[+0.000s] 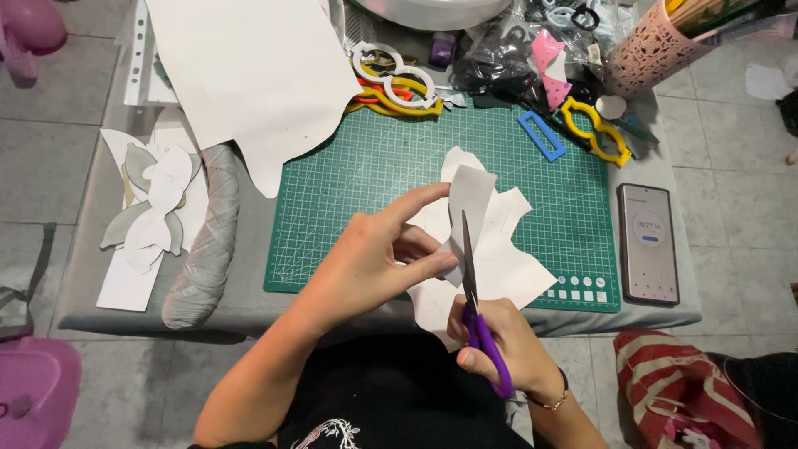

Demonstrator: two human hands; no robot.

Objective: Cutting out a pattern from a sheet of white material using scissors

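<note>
We see our left hand (378,254) pinching a white paper piece (486,249) above the green cutting mat (366,166), while our right hand (495,333) is closed around purple scissors (478,312), blades in the paper. A phone (648,243) lies right; plastic frames (395,83) crowd the counter's (108,274) far edge, their heap hard to sort.

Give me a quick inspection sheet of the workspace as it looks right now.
Surface: green cutting mat on a grey low table.
Job's things: white paper piece, purple-handled scissors cutting into it.
Clutter: large white sheet, cut petal shapes, yellow and white glasses frames, blue rectangle, pink perforated basket, phone with its screen lit.
Grippers: left hand pinches the paper; right hand works the scissors.
Cables: nothing seen.
Surroundings: tiled floor, red striped bag.
</note>
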